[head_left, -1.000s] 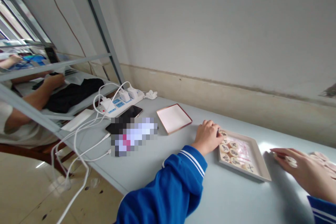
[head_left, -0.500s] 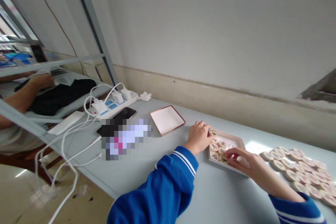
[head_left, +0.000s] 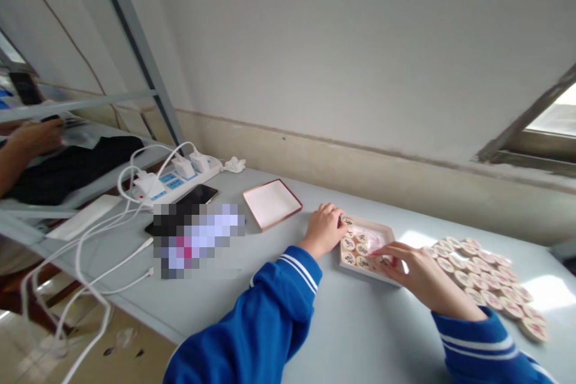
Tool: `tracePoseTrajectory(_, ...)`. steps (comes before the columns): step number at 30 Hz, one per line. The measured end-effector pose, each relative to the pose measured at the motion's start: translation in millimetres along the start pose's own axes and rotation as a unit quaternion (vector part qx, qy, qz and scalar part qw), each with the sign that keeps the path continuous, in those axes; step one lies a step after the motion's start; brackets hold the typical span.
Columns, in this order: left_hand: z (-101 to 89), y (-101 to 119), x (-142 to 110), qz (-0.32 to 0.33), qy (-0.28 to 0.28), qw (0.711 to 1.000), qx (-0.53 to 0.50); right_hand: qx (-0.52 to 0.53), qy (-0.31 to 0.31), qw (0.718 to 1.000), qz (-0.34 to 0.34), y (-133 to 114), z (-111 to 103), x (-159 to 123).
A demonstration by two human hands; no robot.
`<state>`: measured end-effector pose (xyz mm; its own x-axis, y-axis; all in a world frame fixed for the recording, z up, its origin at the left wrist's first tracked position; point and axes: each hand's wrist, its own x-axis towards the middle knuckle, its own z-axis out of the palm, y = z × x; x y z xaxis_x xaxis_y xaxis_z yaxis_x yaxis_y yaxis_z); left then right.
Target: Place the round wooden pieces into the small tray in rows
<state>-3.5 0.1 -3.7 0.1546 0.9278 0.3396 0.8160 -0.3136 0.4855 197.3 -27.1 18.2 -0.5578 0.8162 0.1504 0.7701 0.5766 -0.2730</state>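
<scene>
One lid [head_left: 272,203], one tray [head_left: 378,230] of at least seven discs [head_left: 348,244]; left hand [head_left: 321,231] curls at rim, right hand [head_left: 416,273] arches above; both grips unclear.

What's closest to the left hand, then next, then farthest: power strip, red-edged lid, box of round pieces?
1. Box of round pieces: touching the left hand, on its right.
2. Red-edged lid: to the hand's left.
3. Power strip: far left.

In what appears to be a shared workroom, its exact kind unclear, a long grey-topped table [head_left: 360,336] lines a pale-grey wall [head_left: 315,60]; at left, a white plastic power strip with blue sockets [head_left: 170,183], a grey metal post [head_left: 139,42] and a second person's bare hand [head_left: 38,137] beyond.
</scene>
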Motion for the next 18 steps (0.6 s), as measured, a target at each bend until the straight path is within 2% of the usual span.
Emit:
tracePoseTrajectory(3,-0.2,0,1,0.007,0.003,1.000,0.001,-0.004,0.018,1.000,0.015,-11,-4,0)
tracePoseTrajectory(7,2.4,-2,3,0.014,0.007,1.000,-0.004,0.039,0.021,0.999,0.011,-14,-8,2)
tracePoseTrajectory(11,4.4,-3,4,0.018,0.008,1.000,-0.001,0.045,0.106,0.993,0.011,-4,-17,1)
tracePoseTrajectory(14,3.7,-3,4,0.019,0.007,1.000,0.001,0.011,0.182,0.980,0.079,11,-20,-3)
tracePoseTrajectory(16,2.5,-2,4,0.021,0.006,1.000,0.001,-0.057,0.171,0.974,0.139,22,-19,-7)
tracePoseTrajectory(18,1.3,-1,4,0.020,0.005,1.000,0.001,-0.115,0.120,0.970,0.176,30,-17,-11)
